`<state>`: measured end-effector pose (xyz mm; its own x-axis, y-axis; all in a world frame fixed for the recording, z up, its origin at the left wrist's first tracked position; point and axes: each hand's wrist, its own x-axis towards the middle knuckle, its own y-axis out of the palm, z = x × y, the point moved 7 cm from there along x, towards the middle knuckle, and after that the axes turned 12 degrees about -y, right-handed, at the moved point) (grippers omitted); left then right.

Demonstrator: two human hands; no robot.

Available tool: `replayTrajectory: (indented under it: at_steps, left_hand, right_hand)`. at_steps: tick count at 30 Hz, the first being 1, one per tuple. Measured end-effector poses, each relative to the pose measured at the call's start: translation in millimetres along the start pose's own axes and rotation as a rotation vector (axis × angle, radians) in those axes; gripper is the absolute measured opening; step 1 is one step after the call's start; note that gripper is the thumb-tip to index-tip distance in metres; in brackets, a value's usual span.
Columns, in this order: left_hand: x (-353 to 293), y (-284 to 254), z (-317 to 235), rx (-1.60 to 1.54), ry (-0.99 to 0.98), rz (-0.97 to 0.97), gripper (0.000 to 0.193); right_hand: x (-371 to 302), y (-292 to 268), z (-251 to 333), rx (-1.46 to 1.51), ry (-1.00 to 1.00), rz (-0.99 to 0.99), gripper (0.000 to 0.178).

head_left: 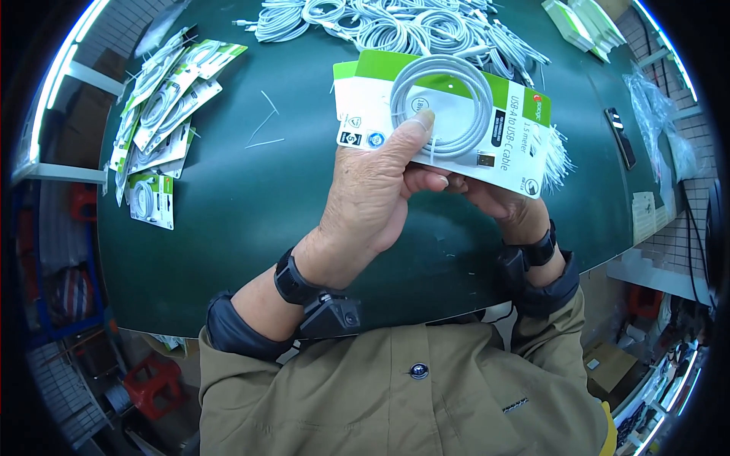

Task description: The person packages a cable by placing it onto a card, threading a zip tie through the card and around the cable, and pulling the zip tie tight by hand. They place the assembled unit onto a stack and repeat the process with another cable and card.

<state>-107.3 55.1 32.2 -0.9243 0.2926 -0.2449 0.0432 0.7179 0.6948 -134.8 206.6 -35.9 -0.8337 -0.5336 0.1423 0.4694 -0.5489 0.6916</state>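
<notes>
Pinching coiled cable (pixel 484 106) onto backing card (pixel 513 152) at upper centre with left hand (pixel 361 186), steadying underneath with right hand (pixel 511 205), too hidden to tell grip; seemingly partway, with carded cables (pixel 158 110) piled upper left, loose coils (pixel 411 34) uncarded at top.

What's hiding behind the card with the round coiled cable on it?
Part of the right hand shows below the card, and thin white strips poke out past its right edge. The card covers the rest, so I can't tell what else is there.
</notes>
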Motion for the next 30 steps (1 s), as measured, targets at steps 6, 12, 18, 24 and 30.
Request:
replayTrajectory:
  at_steps: [6, 12, 18, 24, 30]
  left_hand:
    - [1.6, -3.4, 1.4, -0.073, -0.029, 0.035, 0.033]
    - [3.1, -5.0, 3.0, -0.067, -0.015, 0.022, 0.034]
    - [-3.1, 3.8, -1.0, 0.069, 0.001, 0.091, 0.040]
    - [-1.0, 3.2, 1.0, 0.143, -0.045, 0.096, 0.037]
    - [-18.2, -13.9, -4.9, 0.541, -0.007, 0.047, 0.027]
  right_hand:
    - [8.1, 9.1, 0.8, 0.045, 0.072, 0.074, 0.055]
    - [-3.2, -10.9, 5.0, -0.049, -0.082, 0.045, 0.060]
    - [-45.7, -50.3, 22.4, -0.260, -0.040, -0.249, 0.070]
    - [-37.0, -29.6, 23.8, 0.161, -0.017, 0.101, 0.074]
    - [17.6, 22.6, 31.8, -0.621, -0.089, 0.150, 0.054]
